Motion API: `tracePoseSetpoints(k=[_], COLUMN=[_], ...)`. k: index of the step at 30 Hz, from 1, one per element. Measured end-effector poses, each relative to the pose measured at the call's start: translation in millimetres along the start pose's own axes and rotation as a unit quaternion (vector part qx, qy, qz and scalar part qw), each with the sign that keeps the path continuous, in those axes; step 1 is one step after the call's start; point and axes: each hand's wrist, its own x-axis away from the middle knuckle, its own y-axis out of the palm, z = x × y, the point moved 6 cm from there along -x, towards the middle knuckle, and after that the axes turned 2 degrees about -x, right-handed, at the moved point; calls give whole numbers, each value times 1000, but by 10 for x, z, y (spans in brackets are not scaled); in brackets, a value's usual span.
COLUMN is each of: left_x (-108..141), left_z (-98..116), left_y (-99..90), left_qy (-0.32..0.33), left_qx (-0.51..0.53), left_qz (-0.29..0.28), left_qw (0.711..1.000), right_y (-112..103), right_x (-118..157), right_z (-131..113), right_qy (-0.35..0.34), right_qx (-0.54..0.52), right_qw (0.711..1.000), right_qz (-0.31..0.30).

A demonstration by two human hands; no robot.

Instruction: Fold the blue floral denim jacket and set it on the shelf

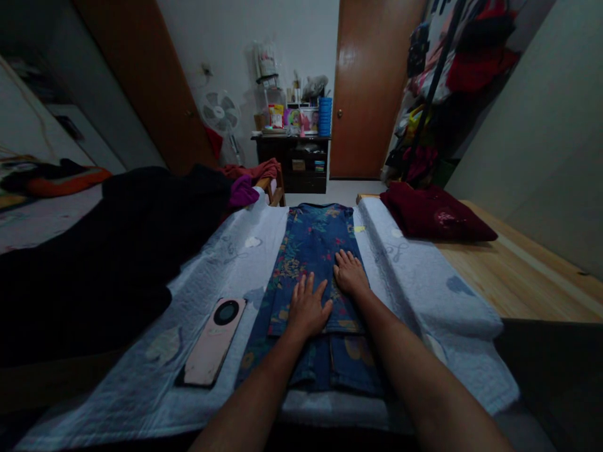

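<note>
A blue floral garment (311, 235) lies folded in layers on a pale blue-grey quilted cloth (264, 242). My left hand (308, 307) rests flat on its middle, fingers spread and pointing away from me. Farther up and to the right, my right hand (349, 272) lies on the garment near its right edge, its fingers stretched out. Neither hand holds anything. Below the hands, the lower layer of the garment shows past the edge of the upper one. A pink phone (214, 342) with a round black camera ring lies left of the garment.
Dark clothing (108, 251) is heaped on the left. A folded maroon garment (438, 213) lies at the right on a wooden surface (509, 276). Farther back stand a white fan (220, 112), a dark shelf (292, 164) with household items, and hanging clothes.
</note>
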Motion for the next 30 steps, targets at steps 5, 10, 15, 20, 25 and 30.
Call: tracePoseSetpoints(k=[5, 10, 15, 20, 25, 30], left_x=[-1, 3, 6, 9, 20, 25], left_z=[-1, -9, -9, -5, -13, -16], left_y=[-8, -1, -5, -14, -2, -8], left_qy=[2, -1, 0, 3, 3, 5], left_qx=[3, 23, 25, 33, 42, 38], left_qz=[-3, -1, 4, 8, 14, 15], left_qw=[1000, 1000, 1000, 999, 999, 999], right_y=[14, 23, 43, 76, 68, 71], right_x=[-150, -311, -476, -640, -762, -828], right_z=[59, 112, 181, 259, 331, 390], right_qy=[20, 21, 28, 49, 65, 86], right_qx=[-2, 11, 19, 17, 15, 14], right_qw=[1000, 1000, 999, 999, 998, 996], right_qz=[6, 13, 20, 7, 3, -9])
